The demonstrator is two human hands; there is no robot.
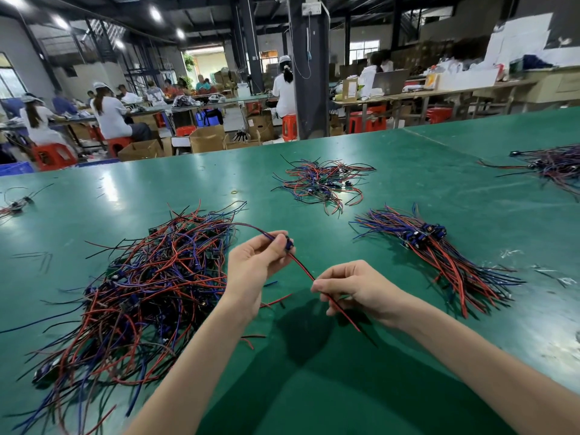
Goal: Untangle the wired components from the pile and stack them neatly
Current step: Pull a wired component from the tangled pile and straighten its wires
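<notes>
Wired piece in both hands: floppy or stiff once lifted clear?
The wired piece is probably floppy: its purple wires arc into the tangled pile, so may snag. Likely light: left hand and right hand only pinch it.

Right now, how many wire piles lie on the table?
5: big tangle left, neat stack right, small tangle behind, pile far right, cluster far left; the last two are partly cut off.
</notes>
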